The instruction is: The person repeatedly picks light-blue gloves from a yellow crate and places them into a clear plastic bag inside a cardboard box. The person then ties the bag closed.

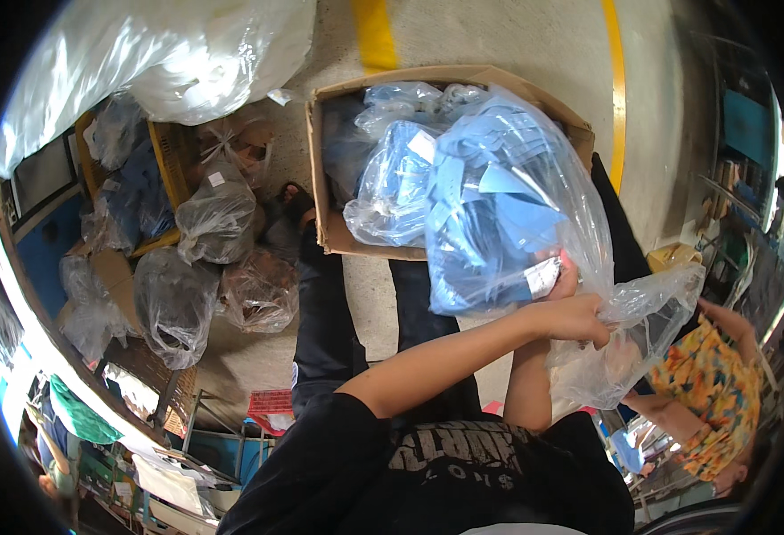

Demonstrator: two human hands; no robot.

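A large clear plastic bag point(588, 227) full of light blue cut pieces point(517, 214) leans over the near right part of an open cardboard box point(319, 169). My left hand point(585, 321) is closed on the gathered plastic at the bag's mouth, with the loose end spreading to the right. Left forearm crosses over the right one. My right hand point(566, 275) is closed at the bag's lower right, next to a white label point(542, 277); plastic and the left arm partly hide its fingers. Inside the box lies another clear bag point(387, 201) of blue pieces.
Several filled plastic bags point(176, 303) stand on the floor at left, some in a yellow crate point(167, 160). A big sheet of clear plastic point(187, 53) hangs at upper left. Another person in a patterned shirt point(708, 401) is at right. A red crate point(270, 404) stands below.
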